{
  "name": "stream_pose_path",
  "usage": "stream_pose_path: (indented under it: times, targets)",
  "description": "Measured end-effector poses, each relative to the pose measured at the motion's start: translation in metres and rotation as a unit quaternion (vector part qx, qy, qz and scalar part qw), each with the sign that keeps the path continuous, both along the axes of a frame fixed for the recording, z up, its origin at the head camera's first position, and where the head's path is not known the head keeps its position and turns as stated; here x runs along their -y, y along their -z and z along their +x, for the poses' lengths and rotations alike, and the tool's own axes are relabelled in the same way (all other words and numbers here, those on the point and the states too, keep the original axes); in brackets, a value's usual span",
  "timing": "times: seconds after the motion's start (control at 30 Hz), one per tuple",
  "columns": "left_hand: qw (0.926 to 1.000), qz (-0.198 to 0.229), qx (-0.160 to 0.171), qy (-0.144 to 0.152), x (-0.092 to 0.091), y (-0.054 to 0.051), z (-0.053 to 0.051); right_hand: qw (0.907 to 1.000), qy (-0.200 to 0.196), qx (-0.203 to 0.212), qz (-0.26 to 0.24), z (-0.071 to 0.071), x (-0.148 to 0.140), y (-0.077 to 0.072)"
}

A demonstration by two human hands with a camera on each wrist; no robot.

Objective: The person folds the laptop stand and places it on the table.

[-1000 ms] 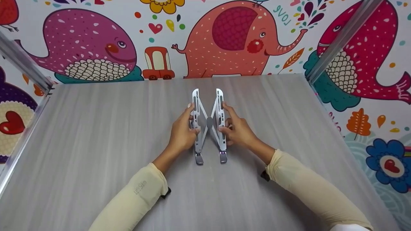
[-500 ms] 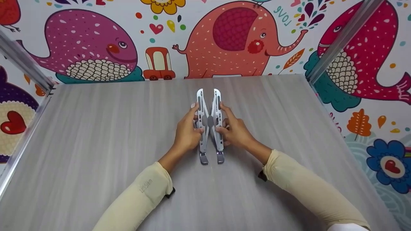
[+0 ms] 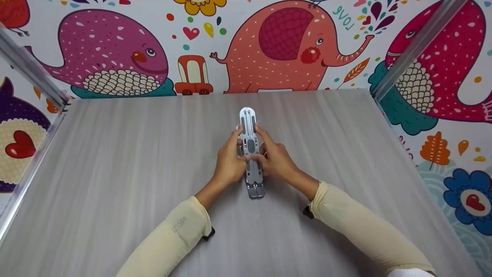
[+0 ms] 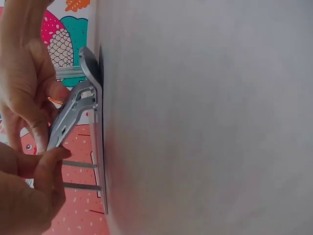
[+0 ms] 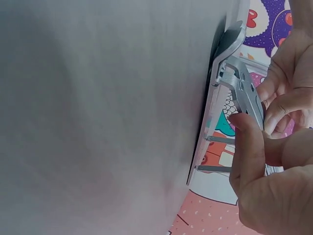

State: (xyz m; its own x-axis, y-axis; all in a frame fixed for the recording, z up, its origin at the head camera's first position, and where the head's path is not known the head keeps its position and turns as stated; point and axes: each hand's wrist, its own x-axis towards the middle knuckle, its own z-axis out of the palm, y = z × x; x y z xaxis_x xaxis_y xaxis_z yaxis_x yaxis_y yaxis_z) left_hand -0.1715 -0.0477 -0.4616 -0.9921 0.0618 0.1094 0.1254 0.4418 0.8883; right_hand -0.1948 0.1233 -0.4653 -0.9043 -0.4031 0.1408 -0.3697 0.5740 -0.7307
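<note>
In the head view a silver folding stand stands on the grey table, its two long rails side by side and touching, grey pads along them. My left hand grips its left side with thumb and fingers, and my right hand grips the right side. Seen from the left wrist, the stand's lower rail lies along the table, with its upper part tilted up between the hands. The right wrist view has the same stand pinched by the right hand. Some fingertips are hidden behind the rails.
The grey wood-grain table spreads around the stand. Behind it rises a wall printed with cartoon animals, and metal posts stand at the back corners.
Both hands have moved inward, bringing the stand's two rails from apart to touching. The crossed struts between them no longer show in the head view.
</note>
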Motion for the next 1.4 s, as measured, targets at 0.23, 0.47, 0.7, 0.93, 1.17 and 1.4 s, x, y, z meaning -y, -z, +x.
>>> stream_pose_path:
  times: [0.23,0.47,0.7,0.93,1.17,1.4]
  targets:
    - [0.9996,-0.024,-0.014,0.010,-0.003,-0.001,0.001,0.9999,0.003,0.011,-0.008,0.000,-0.004,0.002]
    - [0.9944,-0.096,-0.042,0.014,-0.007,-0.004,0.011,0.9994,-0.011,0.032,-0.006,-0.001,-0.010,-0.001]
    - [0.9716,-0.236,0.008,0.014,-0.020,-0.019,0.041,0.9995,0.022,-0.014,0.019,-0.014,-0.010,-0.016]
    - [0.9339,-0.353,0.054,-0.004,-0.041,-0.026,0.061,0.9951,0.045,-0.082,0.032,-0.039,0.003,-0.040]
    - [0.9126,-0.408,0.017,-0.025,-0.051,-0.019,0.071,0.9929,0.023,-0.100,0.061,-0.060,0.022,-0.055]
    - [0.9004,-0.433,-0.002,-0.047,-0.058,-0.016,0.070,0.9912,0.024,-0.108,0.073,-0.074,0.031,-0.058]
